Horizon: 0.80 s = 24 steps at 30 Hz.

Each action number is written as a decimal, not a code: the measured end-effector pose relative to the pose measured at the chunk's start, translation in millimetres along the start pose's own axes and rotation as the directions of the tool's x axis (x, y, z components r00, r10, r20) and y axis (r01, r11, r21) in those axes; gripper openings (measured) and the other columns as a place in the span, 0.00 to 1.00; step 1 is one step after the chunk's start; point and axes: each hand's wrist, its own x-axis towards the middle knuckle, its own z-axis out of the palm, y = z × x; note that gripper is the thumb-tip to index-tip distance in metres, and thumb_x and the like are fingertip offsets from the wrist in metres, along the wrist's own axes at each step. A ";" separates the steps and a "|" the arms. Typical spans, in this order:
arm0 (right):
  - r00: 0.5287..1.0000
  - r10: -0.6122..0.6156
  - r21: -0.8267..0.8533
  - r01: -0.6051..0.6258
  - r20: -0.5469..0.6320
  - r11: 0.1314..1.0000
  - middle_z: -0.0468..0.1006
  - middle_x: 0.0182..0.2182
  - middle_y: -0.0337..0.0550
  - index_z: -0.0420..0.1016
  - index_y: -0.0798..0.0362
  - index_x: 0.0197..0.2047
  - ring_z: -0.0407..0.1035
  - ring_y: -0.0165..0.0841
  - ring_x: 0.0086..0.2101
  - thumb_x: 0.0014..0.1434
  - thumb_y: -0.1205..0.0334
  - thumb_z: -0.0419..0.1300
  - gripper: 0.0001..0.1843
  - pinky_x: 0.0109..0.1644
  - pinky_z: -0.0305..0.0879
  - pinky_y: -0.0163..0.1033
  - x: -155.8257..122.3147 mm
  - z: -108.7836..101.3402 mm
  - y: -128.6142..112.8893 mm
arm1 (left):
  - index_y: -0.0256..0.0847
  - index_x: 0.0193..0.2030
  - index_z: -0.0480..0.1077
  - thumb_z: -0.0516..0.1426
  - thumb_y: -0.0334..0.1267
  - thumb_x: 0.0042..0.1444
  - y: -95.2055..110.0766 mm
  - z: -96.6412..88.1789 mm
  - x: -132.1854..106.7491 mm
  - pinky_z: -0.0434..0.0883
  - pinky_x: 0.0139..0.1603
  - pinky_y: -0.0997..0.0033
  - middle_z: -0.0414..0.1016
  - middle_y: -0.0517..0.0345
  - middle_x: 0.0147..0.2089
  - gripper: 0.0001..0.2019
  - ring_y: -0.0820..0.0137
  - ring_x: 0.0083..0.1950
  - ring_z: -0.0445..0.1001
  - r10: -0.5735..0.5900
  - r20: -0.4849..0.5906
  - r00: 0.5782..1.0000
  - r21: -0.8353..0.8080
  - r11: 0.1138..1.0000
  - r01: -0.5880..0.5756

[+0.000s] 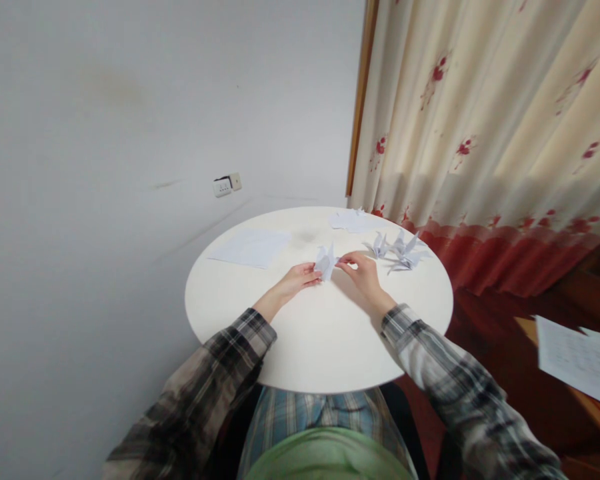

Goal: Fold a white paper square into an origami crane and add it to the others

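Note:
A white paper crane (325, 263) is held just above the middle of the round white table (315, 347). Its left side is pinched between the thumb and fingers of my left hand (299, 279). From the other side, my right hand (361, 272) grips the crane's right tip with thumb and forefinger. Pointed folds of paper stand up between the two hands. To the right of my right hand sits a cluster of several folded white paper cranes (404, 251).
A flat white paper sheet (253, 248) lies at the table's left rear. More paper (353, 220) rests near the back edge. Behind are a wall with a socket (223, 187) and a floral curtain (480, 133). Written sheets (575, 357) lie on a lower surface at right.

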 end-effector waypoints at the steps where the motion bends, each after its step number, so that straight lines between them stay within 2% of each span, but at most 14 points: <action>1: 1.000 0.004 -0.003 -0.004 0.010 1.000 0.75 0.26 0.41 0.72 0.53 0.28 0.68 0.31 0.28 0.53 0.56 0.58 0.09 0.35 0.62 0.36 -0.1 -0.3 -0.7 | 0.34 0.40 0.70 0.64 0.35 0.39 0.2 0.1 -0.1 0.65 0.41 0.73 0.73 0.51 0.41 0.18 0.74 0.36 0.70 0.010 -0.012 1.000 -0.009 1.000 -0.010; 7: 0.995 0.006 0.000 -0.006 0.101 1.000 0.76 0.27 0.41 0.73 0.53 0.30 0.68 0.30 0.28 0.56 0.57 0.55 0.10 0.35 0.61 0.34 -1.0 1.3 1.0 | 0.34 0.42 0.70 0.64 0.36 0.40 1.2 0.2 -1.5 0.64 0.42 0.73 0.72 0.50 0.44 0.19 0.74 0.38 0.70 0.033 -0.055 0.998 -0.011 0.999 -0.034; 16: 0.967 0.120 -0.029 -0.116 0.225 0.993 0.72 0.21 0.37 0.69 0.53 0.31 0.64 0.28 0.23 0.56 0.57 0.53 0.09 0.28 0.57 0.31 -2.8 2.8 -4.7 | 0.31 0.44 0.69 0.64 0.37 0.39 -3.6 -4.3 4.3 0.63 0.34 0.75 0.73 0.47 0.42 0.23 0.74 0.33 0.69 0.101 -0.085 0.991 0.046 0.994 -0.097; 20: 0.953 0.158 0.073 -0.183 0.257 0.981 0.71 0.19 0.36 0.67 0.52 0.29 0.63 0.27 0.21 0.55 0.57 0.53 0.08 0.27 0.56 0.31 -2.6 4.3 -7.3 | 0.31 0.45 0.69 0.64 0.37 0.38 -4.1 -5.3 5.7 0.63 0.33 0.75 0.74 0.46 0.42 0.24 0.73 0.33 0.69 0.142 -0.124 0.982 0.054 0.989 -0.137; 24: 0.933 0.238 0.237 -0.304 0.272 0.923 0.69 0.17 0.35 0.65 0.52 0.26 0.63 0.27 0.20 0.53 0.57 0.54 0.08 0.27 0.57 0.32 -0.5 6.6 -7.1 | 0.31 0.44 0.70 0.64 0.38 0.38 -5.5 -6.8 7.5 0.64 0.34 0.75 0.74 0.45 0.42 0.24 0.71 0.35 0.70 0.164 -0.124 0.979 0.079 0.985 -0.156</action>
